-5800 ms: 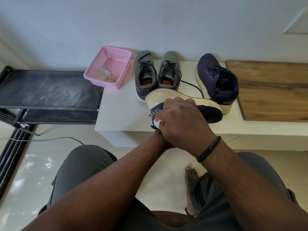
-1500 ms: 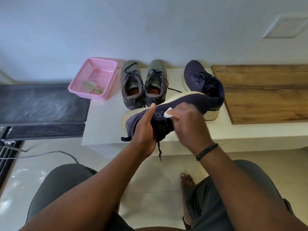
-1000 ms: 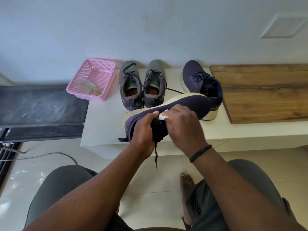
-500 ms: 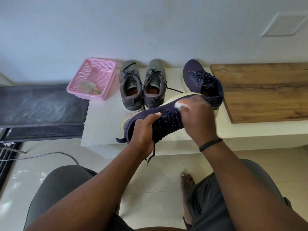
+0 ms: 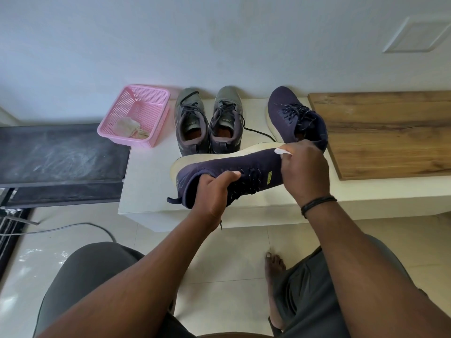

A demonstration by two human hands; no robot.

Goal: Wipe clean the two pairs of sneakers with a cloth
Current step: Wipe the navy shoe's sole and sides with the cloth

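My left hand point(image 5: 214, 192) grips a navy sneaker point(image 5: 244, 167) at its collar, holding it on its side above the white bench, cream sole facing away. My right hand point(image 5: 303, 170) holds a small white cloth point(image 5: 281, 151) against the toe end of that sneaker; most of the cloth is hidden under my fingers. The second navy sneaker point(image 5: 296, 117) stands on the bench behind. A grey pair point(image 5: 208, 120) stands side by side to its left, toes to the wall.
A pink plastic basket point(image 5: 136, 115) with a crumpled rag stands at the bench's left end. A wooden board point(image 5: 380, 132) covers the right part of the white bench point(image 5: 148, 181). A black shelf point(image 5: 61, 152) is to the left. My bare foot point(image 5: 274, 263) rests on the tiled floor.
My right hand has slid the cloth along the navy sneaker from the laces toward the toe. My left hand keeps its hold on the collar, and the shoe has tilted slightly.
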